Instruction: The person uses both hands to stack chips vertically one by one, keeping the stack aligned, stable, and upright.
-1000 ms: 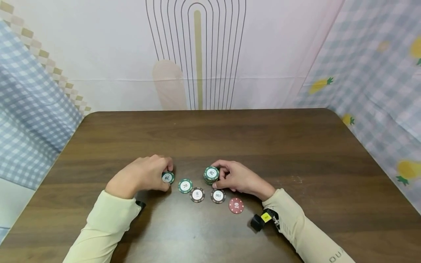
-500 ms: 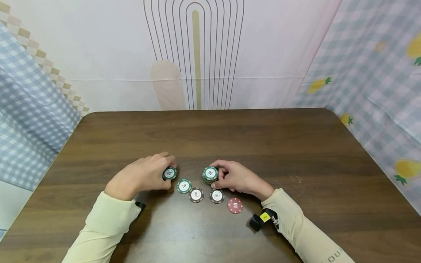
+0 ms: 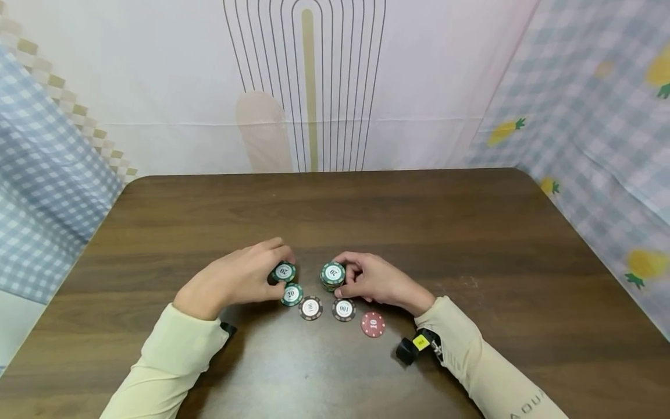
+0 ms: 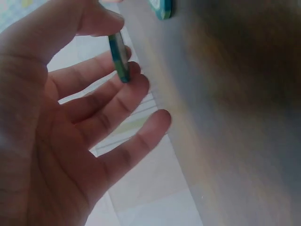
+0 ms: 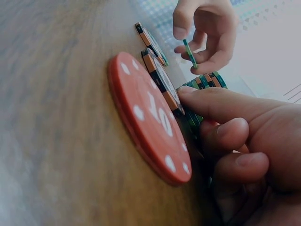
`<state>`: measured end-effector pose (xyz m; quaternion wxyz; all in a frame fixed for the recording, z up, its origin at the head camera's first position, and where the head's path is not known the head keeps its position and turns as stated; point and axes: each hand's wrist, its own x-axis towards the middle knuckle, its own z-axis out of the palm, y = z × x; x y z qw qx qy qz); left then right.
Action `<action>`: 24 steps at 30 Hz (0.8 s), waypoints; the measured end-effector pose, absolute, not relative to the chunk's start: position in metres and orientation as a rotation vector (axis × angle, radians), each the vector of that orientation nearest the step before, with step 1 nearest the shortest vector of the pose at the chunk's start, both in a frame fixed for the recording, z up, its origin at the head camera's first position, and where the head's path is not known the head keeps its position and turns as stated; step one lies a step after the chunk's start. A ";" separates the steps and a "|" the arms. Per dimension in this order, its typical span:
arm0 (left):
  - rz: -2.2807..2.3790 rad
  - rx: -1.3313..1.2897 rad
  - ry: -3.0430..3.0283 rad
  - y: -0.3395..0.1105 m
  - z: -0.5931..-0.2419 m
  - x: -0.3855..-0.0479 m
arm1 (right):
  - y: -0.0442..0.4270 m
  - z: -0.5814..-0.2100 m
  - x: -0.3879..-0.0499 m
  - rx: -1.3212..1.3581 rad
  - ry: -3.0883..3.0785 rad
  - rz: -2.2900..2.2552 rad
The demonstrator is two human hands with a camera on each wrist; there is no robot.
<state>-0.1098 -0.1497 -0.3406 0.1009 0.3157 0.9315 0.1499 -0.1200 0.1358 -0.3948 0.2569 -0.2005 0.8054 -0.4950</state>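
Note:
My left hand (image 3: 243,279) pinches a green 20 poker chip (image 3: 284,272) between thumb and fingertips. The left wrist view shows this chip (image 4: 120,59) edge-on, raised off the tabletop. Just below it in the head view lies another green 20 chip (image 3: 292,295) on the table. My right hand (image 3: 382,280) grips a stack of green chips (image 3: 332,274) standing on the table, thumb on the near side and fingers behind. In the right wrist view, the thumb and fingers hide part of the stack (image 5: 209,81).
Two black 100 chips (image 3: 311,308) lie flat in front of the hands. A red 10 chip (image 3: 373,325) lies right of them, large in the right wrist view. The brown wooden table (image 3: 335,215) ends at a white patterned cloth (image 3: 429,75) behind.
My left hand has lifted the green chip and carried it right, over toward the flat green chip and the stack. My right hand keeps its hold on the stack.

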 end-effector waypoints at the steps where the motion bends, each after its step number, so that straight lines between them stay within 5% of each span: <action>1: 0.452 0.952 2.754 -0.149 -0.341 -0.110 | 0.135 -0.394 -0.120 -0.541 2.183 -1.342; 24: 0.640 1.163 2.829 -0.135 -0.353 -0.110 | 0.136 -0.392 -0.122 -0.539 2.187 -1.310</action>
